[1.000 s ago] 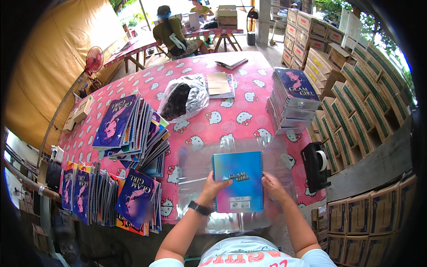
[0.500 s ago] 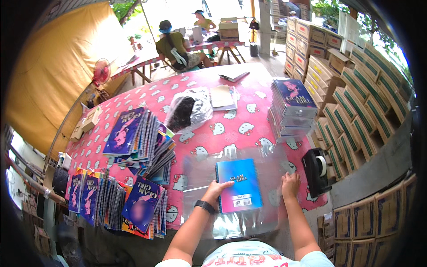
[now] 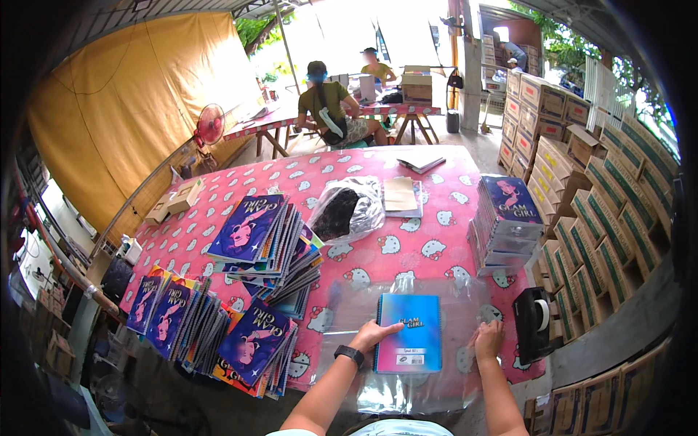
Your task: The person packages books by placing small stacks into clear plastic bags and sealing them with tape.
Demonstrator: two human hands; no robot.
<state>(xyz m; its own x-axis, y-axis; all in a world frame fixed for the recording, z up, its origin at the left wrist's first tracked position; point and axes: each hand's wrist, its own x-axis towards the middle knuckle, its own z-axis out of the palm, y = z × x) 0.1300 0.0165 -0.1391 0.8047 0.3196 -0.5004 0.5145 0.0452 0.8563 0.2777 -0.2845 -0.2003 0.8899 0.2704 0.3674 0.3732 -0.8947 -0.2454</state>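
A blue and pink spiral notebook point(image 3: 420, 336) lies flat on a clear plastic sheet point(image 3: 452, 309) at the table's near edge. My left hand point(image 3: 372, 336) grips its left, spiral-bound side, with the thumb across the cover and the other fingers hidden. At the sheet's right edge, my right hand point(image 3: 488, 338) has its fingers pressed together on the plastic. Beyond that hand stands a black tape dispenser point(image 3: 533, 325) with a roll of tape.
Dark purple-covered notebooks point(image 3: 251, 229) are piled at left, with more bundles point(image 3: 171, 312) nearer. Wrapped notebooks point(image 3: 507, 225) stack at right. A plastic bag point(image 3: 349, 207) holding something black sits mid-table. Cartons point(image 3: 611, 218) line the right. Two people point(image 3: 331, 105) sit at a far table.
My view has tilted up, so the whole scene sits lower and further right. Both hands keep nearly the same places on the notebook and the sheet's edge.
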